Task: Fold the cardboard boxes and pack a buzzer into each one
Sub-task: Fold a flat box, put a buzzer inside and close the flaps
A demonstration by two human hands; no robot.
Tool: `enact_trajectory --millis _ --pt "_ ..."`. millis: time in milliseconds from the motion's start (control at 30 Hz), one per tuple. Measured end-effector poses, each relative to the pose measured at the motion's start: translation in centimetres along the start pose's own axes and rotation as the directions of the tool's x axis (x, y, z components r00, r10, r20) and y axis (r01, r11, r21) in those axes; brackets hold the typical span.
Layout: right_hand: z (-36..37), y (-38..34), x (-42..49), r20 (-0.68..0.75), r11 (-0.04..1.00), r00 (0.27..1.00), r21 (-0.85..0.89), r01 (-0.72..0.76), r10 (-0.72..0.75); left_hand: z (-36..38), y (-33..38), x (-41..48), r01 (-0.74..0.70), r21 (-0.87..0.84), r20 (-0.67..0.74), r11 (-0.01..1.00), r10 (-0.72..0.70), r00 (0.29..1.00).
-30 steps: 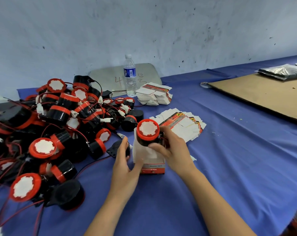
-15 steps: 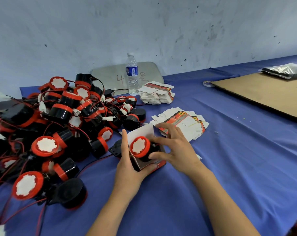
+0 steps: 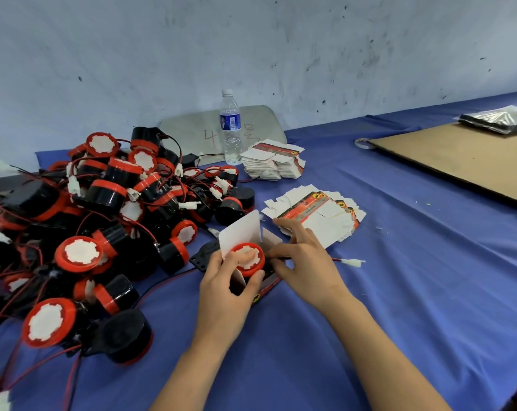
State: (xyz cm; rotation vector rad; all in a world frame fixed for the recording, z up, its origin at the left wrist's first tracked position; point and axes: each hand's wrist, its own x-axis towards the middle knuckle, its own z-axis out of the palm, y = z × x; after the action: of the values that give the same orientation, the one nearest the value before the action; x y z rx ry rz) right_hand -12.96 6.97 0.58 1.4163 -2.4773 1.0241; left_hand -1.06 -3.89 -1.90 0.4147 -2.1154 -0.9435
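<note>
Buzzer (image 3: 247, 258): centre frame, seated in open box (image 3: 241, 232), red face up
Left hand (image 3: 221, 295): grip clamped round box
Right hand (image 3: 307, 266): grip pinching box's side flap
Spare buzzers (image 3: 103, 221): heaped at left on table (image 3: 414, 292)

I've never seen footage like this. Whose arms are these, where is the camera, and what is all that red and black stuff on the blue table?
There is no machine here. These are a person's two bare hands, filmed by one camera worn on their head, looking forward and down. The left hand grips a small cardboard box with its white flap up. The right hand seems to pinch the side of a red-faced black buzzer sitting in the box's open end. A wire runs right to a white connector. On the blue cloth lie a pile of buzzers, a fanned stack of flat boxes, a second stack, a water bottle and a brown cardboard sheet.
</note>
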Motion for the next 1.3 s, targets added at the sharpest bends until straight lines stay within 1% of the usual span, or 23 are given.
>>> enact_trajectory --millis 67,167,200,233,267,300,333,367,400,433,500,533,567,633,700,767,800,867,900,1000,1133,1233,1300 --pt "0.0 0.2 0.0 -0.005 0.998 1.0 0.049 -0.03 0.031 0.1 0.1 0.0 -0.006 0.019 -0.002 1.0 0.006 1.0" --pt "-1.0 0.4 0.1 -0.052 0.965 0.999 0.261 0.006 0.008 0.2 -0.1 0.1 0.021 0.026 -0.002 0.999 -0.021 1.0" --pt "-1.6 0.7 0.0 -0.056 0.96 0.998 0.279 -0.006 0.023 0.2 -0.1 0.1 0.037 0.025 0.001 0.999 -0.037 0.999" --pt "-2.1 1.1 0.0 -0.041 0.97 0.997 0.238 -0.054 0.065 0.2 -0.2 0.1 0.044 0.027 0.001 0.999 -0.044 0.999" --pt "-2.6 1.7 0.0 -0.004 0.981 0.992 0.149 -0.126 0.128 0.3 -0.2 0.1 0.043 0.03 -0.001 0.999 -0.043 0.999" --pt "-3.1 2.3 -0.1 0.046 0.976 0.977 0.058 -0.21 0.207 0.2 -0.2 0.1 0.042 0.034 -0.004 0.999 -0.042 0.999" --pt "-3.4 2.9 -0.1 0.092 0.956 0.952 0.021 -0.294 0.291 0.3 -0.1 0.1 0.042 0.037 -0.006 0.998 -0.042 0.999" --pt "-3.6 3.3 -0.1 0.11 0.932 0.929 0.039 -0.359 0.354 0.3 -0.1 0.1 0.04 0.041 -0.006 0.998 -0.04 0.999" --pt "-3.7 3.6 -0.1 0.097 0.916 0.919 0.085 -0.391 0.383 0.3 0.0 0.1 0.035 0.043 -0.006 0.998 -0.035 0.999" --pt "-3.7 3.6 0.0 0.06 0.909 0.92 0.141 -0.393 0.388 0.3 0.0 0.1 0.027 0.045 -0.002 0.999 -0.027 1.0" --pt "-3.6 2.9 0.1 -0.055 0.918 0.934 0.214 -0.333 0.352 0.3 0.1 0.0 0.005 0.052 0.012 0.999 -0.005 1.0" --pt "-3.4 2.3 0.2 -0.118 0.937 0.944 0.209 -0.279 0.308 0.3 0.1 0.0 -0.006 0.051 0.021 0.999 0.005 1.0" --pt "-3.1 1.5 0.3 -0.177 0.962 0.953 0.168 -0.216 0.245 0.3 0.1 -0.1 -0.014 0.046 0.029 0.999 0.013 0.999" --pt "-2.1 -0.1 0.2 -0.291 0.995 0.952 0.022 -0.095 0.097 0.3 0.0 -0.1 -0.025 0.029 0.049 0.999 0.024 0.999" --pt "-1.1 -1.4 0.1 -0.361 0.99 0.932 -0.141 -0.016 -0.036 0.3 0.0 -0.1 -0.033 0.022 0.071 0.999 0.032 0.997" --pt "-0.3 -2.3 -0.1 -0.314 0.969 0.941 -0.243 0.052 -0.129 0.4 0.2 -0.1 -0.036 0.021 0.086 0.999 0.034 0.996" --pt "0.1 -2.6 -0.1 -0.243 0.962 0.959 -0.263 0.078 -0.144 0.4 0.3 -0.2 -0.039 0.018 0.092 0.999 0.037 0.995" --pt "0.6 -2.7 -0.1 -0.068 0.961 0.994 -0.27 0.06 -0.081 0.5 0.4 -0.3 -0.042 -0.01 0.11 0.999 0.043 0.993" --pt "0.7 -2.6 -0.1 -0.013 0.966 0.999 -0.254 0.037 -0.042 0.5 0.4 -0.4 -0.031 -0.039 0.118 0.999 0.036 0.992" --pt "0.5 -2.4 -0.1 -0.007 0.986 1.0 -0.166 -0.027 0.027 0.6 0.5 -0.5 0.026 -0.097 0.139 0.995 -0.013 0.99" --pt "0.4 -2.6 -0.2 0.013 0.993 0.996 -0.073 -0.091 0.092 1.0 0.6 -0.8 -0.007 -0.073 0.092 0.997 0.014 0.996" --pt "0.4 -2.3 -0.2 0.017 0.991 0.994 -0.089 -0.102 0.104 1.0 0.7 -0.8 -0.045 -0.06 0.057 0.997 0.048 0.997" --pt "0.4 -2.1 -0.1 0.055 0.988 0.994 -0.126 -0.087 0.095 0.9 0.7 -0.7 -0.073 -0.038 0.041 0.997 0.075 0.996"
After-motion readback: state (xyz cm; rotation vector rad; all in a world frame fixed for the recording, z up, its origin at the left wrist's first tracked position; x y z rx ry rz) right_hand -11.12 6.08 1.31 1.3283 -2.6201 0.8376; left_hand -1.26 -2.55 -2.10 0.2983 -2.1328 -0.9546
